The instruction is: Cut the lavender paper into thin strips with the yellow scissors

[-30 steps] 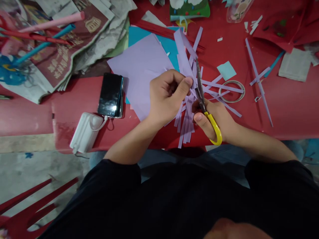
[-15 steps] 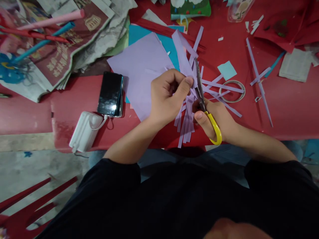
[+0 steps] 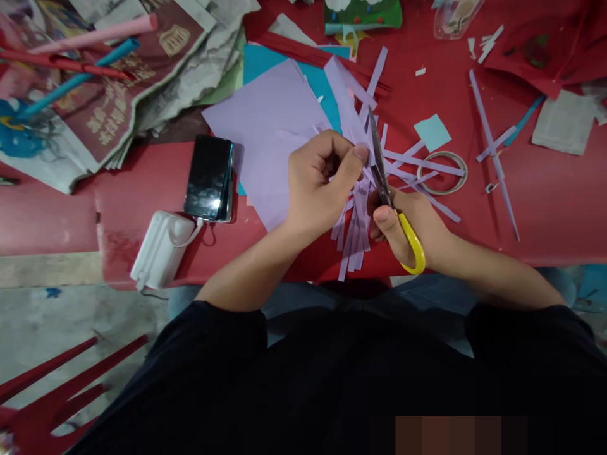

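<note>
My left hand (image 3: 322, 180) pinches a piece of purple paper (image 3: 348, 117) between thumb and fingers. Yellow-handled scissors (image 3: 411, 243) are in my right hand (image 3: 417, 221), with the thumb through the visible handle loop. Their blades point away from me and lie along the right edge of the held paper, close to my left fingertips. Beneath both hands, cut purple strips (image 3: 353, 249) are heaped and fanned out. To the left lies a larger purple sheet (image 3: 270, 120), partly under my left hand, on top of a blue sheet (image 3: 260, 60).
A phone (image 3: 208, 177) and a white power bank (image 3: 161, 249) lie left on the red table (image 3: 152, 170). A tape roll (image 3: 462, 183) and a light-blue paper square (image 3: 432, 133) are on the right. Newspapers (image 3: 190, 88) and paper tubes (image 3: 95, 35) crowd the far left.
The scissors have tilted slightly and their handle has shifted a little to the right with my right hand. My left hand keeps its pinch on the paper, almost still.
</note>
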Demonstrator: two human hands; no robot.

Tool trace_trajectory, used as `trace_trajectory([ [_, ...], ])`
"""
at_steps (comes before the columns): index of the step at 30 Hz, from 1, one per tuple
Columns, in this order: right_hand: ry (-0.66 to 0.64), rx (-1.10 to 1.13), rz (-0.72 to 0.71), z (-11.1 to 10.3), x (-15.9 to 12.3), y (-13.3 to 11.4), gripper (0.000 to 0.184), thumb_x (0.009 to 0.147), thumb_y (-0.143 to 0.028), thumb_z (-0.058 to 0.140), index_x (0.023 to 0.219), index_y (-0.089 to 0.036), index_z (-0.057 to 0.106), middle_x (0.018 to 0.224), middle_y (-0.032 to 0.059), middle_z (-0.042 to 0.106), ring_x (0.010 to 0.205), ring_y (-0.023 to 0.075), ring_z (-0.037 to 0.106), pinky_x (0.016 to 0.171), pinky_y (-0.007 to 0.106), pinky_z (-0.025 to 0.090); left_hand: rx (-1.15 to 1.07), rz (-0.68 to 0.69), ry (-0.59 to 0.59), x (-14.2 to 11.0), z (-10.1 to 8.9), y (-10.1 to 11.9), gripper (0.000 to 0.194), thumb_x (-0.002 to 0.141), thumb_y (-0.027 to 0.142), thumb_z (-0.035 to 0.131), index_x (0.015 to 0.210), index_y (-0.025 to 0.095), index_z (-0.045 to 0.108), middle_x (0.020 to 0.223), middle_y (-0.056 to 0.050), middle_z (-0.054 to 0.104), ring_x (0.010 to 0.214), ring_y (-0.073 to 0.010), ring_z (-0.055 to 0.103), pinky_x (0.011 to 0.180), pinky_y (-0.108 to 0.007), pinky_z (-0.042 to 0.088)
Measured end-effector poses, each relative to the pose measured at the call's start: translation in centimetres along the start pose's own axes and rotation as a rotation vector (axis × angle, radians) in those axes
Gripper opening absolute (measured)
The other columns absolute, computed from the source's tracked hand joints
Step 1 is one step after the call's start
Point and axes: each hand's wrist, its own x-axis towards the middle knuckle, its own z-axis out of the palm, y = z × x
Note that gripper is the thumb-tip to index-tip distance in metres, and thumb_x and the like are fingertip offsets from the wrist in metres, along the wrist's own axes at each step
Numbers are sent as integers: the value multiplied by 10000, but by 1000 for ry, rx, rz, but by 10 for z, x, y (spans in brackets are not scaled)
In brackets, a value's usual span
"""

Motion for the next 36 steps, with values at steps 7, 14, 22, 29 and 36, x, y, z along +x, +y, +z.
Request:
trace_trajectory([
  [7, 13, -11, 8, 1, 0, 1, 694, 1012, -913, 326, 883, -259, 519, 703, 41, 623, 603, 209, 609, 590, 362, 453, -2, 63, 17, 0, -1, -1, 480, 1003, 580, 755, 728, 234, 568, 663, 16, 611, 559, -113, 529, 561, -329, 418],
  [14, 35, -42, -42, 1, 1, 2, 692, 1026, -897, 330, 813, -263, 506, 640, 22, 596, 560, 186, 567, 579, 352, 408, -5, 70, 21, 2, 0, -2, 480, 1009, 557, 757, 718, 228, 565, 644, 21, 616, 534, -107, 529, 533, -316, 410],
  [22, 81, -18, -83, 2, 2, 6, 695, 1008, -897, 420, 811, -243, 545, 595, -8, 567, 521, 150, 510, 563, 334, 367, -114, 184, 21, 7, 2, -16, 462, 1001, 532, 778, 714, 220, 596, 619, 26, 609, 485, -93, 516, 476, -307, 387],
  [29, 292, 196, -56, 0, 7, 6, 447, 1069, -677, 586, 915, -261, 638, 594, -30, 604, 511, 157, 574, 550, 340, 463, -146, 226, -54, 6, 2, -21, 448, 990, 550, 786, 735, 218, 627, 628, 31, 602, 506, -85, 528, 475, -272, 394],
  [36, 302, 415, -73, -2, 11, 6, 297, 970, -536, 806, 959, -276, 661, 558, -74, 607, 431, 127, 569, 429, 293, 426, -108, 248, -148, -1, 6, -22, 455, 1016, 522, 763, 722, 211, 610, 603, 38, 560, 503, -75, 494, 486, -266, 375],
])
